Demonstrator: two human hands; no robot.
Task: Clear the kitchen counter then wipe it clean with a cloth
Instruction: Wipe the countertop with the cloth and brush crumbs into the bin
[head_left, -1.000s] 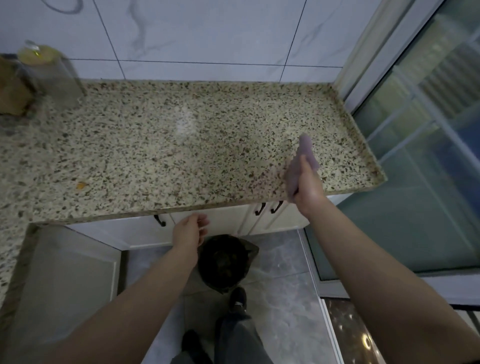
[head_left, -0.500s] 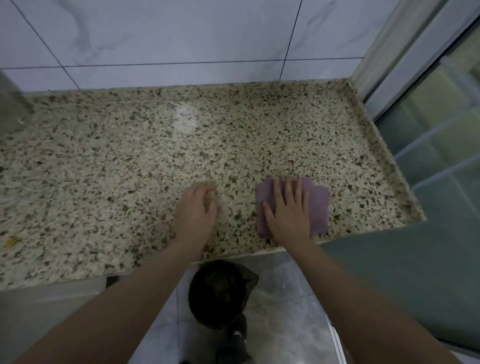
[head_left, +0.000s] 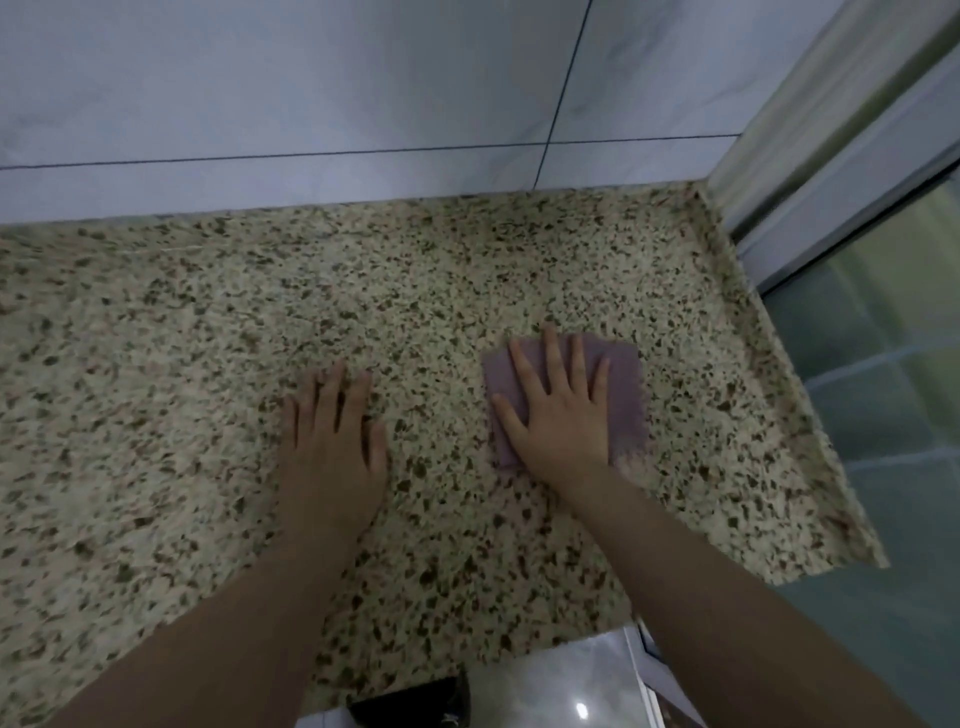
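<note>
- Your right hand lies flat, palm down, on the cloth; fingers straight & spread wide, pressing it onto the worktop, not curled round it.
- Cloth: purple, folded to a rough square, flat on the worktop twd the right side, about mid-depth btwn the wall and the front edge. Its right & top edges show past your hand; near-left corner peeks out under the wrist.
- Your left hand rests palm down on bare worktop, just left of the cloth, not touching it. Fingers straight, close together, holding nothing.
- Both forearms reach in from the bottom of the view, over the front edge.
- Worktop: speckled beige stone w/ dark flecks, raised lip along the right end.
- Behind it: pale tiled wall w/ dark grout lines.
- Right of it: glass door w/ light frame.
- Below the front edge: glossy floor tile and a dark object, only partly in view, can't tell what.
</note>
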